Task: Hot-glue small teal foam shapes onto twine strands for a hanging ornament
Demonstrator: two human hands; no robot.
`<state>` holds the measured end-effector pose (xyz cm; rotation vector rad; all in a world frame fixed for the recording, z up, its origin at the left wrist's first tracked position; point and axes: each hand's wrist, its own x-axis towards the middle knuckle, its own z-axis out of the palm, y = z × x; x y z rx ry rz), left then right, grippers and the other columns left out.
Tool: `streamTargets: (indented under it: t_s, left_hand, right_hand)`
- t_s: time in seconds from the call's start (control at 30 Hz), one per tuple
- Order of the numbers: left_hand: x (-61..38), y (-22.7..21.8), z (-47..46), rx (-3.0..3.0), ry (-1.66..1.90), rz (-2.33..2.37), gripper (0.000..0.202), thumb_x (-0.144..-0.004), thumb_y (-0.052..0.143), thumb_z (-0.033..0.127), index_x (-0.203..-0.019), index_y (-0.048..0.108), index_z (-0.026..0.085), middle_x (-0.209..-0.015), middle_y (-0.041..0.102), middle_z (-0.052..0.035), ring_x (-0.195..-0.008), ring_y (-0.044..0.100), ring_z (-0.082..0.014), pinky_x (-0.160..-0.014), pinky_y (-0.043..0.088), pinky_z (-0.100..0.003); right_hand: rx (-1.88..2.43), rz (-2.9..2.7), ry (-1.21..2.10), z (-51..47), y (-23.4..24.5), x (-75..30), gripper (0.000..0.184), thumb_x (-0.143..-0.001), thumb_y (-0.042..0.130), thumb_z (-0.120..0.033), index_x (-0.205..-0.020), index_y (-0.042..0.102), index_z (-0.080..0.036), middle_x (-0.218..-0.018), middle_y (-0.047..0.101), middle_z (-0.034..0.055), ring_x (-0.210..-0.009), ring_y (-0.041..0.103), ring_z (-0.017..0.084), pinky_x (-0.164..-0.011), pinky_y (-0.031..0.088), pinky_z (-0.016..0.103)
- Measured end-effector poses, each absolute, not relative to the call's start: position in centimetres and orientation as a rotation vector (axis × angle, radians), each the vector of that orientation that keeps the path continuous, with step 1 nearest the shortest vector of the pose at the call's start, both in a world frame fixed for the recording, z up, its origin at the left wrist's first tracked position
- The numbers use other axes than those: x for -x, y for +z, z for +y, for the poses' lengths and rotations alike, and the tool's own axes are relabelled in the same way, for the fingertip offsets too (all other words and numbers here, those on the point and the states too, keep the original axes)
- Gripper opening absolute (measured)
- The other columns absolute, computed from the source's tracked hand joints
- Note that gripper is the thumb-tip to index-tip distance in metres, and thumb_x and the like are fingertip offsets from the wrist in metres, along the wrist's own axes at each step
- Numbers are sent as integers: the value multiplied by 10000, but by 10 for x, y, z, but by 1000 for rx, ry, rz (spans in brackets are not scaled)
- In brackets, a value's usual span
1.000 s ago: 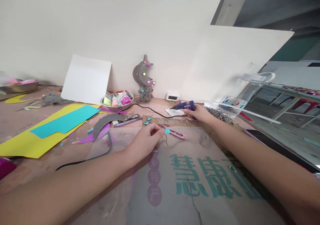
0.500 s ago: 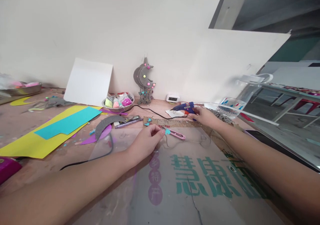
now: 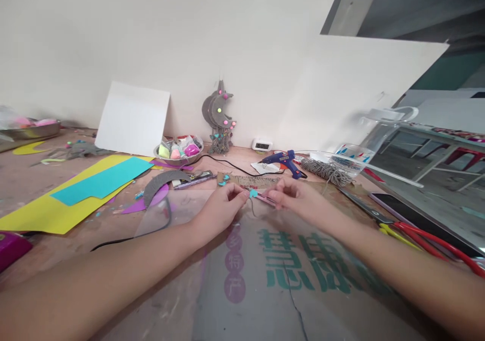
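Observation:
My left hand (image 3: 223,204) is closed, thumb and finger pinching a small turquoise cutout (image 3: 253,193) above the plastic-covered work surface. A thin grey cord (image 3: 253,208) hangs from beside the cutout. Close by on the right, my right hand (image 3: 290,195) is also closed, its fingertips over the end of a pink craft knife (image 3: 266,199). Whether those fingers grip the knife or something smaller is hidden. Behind this hand a blue hot glue gun (image 3: 285,162) rests on the table. Small turquoise cutouts (image 3: 224,180) lie just beyond my left hand.
Red-and-yellow-handled scissors (image 3: 390,223) and a dark phone (image 3: 424,220) lie right. Grey cord (image 3: 328,172) is bundled near a clear plastic jug (image 3: 352,156). Behind are a moon-shaped ornament (image 3: 220,111), a clock (image 3: 262,144) and a clay bowl (image 3: 180,159). Coloured sheets (image 3: 102,179) lie left.
My right hand has let go of the glue gun and moved left and nearer, beside my left hand at the pink craft knife. The scissors have come into sight.

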<state>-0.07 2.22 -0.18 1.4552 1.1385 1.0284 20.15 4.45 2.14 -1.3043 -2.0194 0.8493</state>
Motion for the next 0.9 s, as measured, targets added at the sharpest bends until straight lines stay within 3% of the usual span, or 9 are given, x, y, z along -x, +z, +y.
streamTargets:
  t_s: [0.1, 0.23, 0.4, 0.53, 0.9]
  left_hand:
    - [1, 0, 22, -1479, 1040, 1146, 258, -821, 503, 416, -731, 477, 175, -563, 434, 52, -476, 379, -83, -444, 298, -206]
    - [3, -1, 23, -1512, 1046, 1141, 266, -818, 506, 417, -727, 483, 168, -584, 437, 50, -494, 378, -80, -459, 303, -205]
    - [2, -1, 22, -1493, 1016, 1131, 262, -814, 494, 431, -749, 489, 178, -582, 428, 50, -487, 382, -88, -438, 297, -206]
    - [1, -1, 21, -1547, 1039, 1127, 240, -804, 500, 407, -736, 505, 177, -591, 449, 41, -507, 395, -96, -466, 316, -211]
    - [1, 1, 18, -1679, 1007, 1125, 214, -811, 492, 362, -715, 512, 172, -640, 501, 21, -570, 445, -112, -520, 343, -222]
  right_hand:
    - [1252, -1821, 1302, 24, 13, -182, 323, -775, 562, -488, -810, 367, -234, -565, 514, -66, -469, 509, 116, -444, 399, 233]
    - [1202, -1750, 1450, 15, 8, -176, 358, -747, 608, -445, -856, 332, -244, -675, 557, -63, -436, 459, 80, -423, 363, 216]
    - [1196, -1916, 975, 20, 6, -185, 269, -780, 589, -369, -997, 503, -236, -622, 461, -60, -522, 437, 95, -479, 353, 219]
    - [1306, -2016, 639, 25, 8, -190, 176, -809, 554, -349, -905, 622, -219, -719, 593, -2, -634, 519, 135, -583, 407, 264]
    - [1257, -2010, 541, 23, 10, -186, 167, -841, 514, -356, -815, 592, -211, -744, 629, 7, -668, 549, 145, -581, 399, 262]
